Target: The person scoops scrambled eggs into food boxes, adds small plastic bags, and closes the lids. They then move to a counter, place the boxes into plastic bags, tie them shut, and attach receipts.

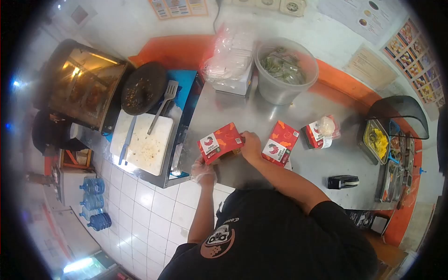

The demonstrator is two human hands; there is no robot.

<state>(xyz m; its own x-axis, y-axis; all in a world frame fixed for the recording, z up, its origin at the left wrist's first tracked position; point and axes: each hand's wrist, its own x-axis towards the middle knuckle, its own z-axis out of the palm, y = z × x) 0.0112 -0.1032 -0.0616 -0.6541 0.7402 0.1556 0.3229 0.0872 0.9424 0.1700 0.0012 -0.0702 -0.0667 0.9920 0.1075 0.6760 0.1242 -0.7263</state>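
A red and white cardboard food box is held tilted over the steel counter, between my two hands. My left hand, in a clear plastic glove, grips its lower left corner. My right hand, bare, has its fingers closed at the box's right edge. Something brown shows below the box's lower edge, too hidden to name. Just right of my right hand lies a second red box. Farther right, a third red box has a clear plastic bag with something pale on top.
Left of the counter, a cutting board carries a knife and a slotted spatula. Behind stands a bucket of greens beside bagged containers. A tape dispenser and food trays are at right.
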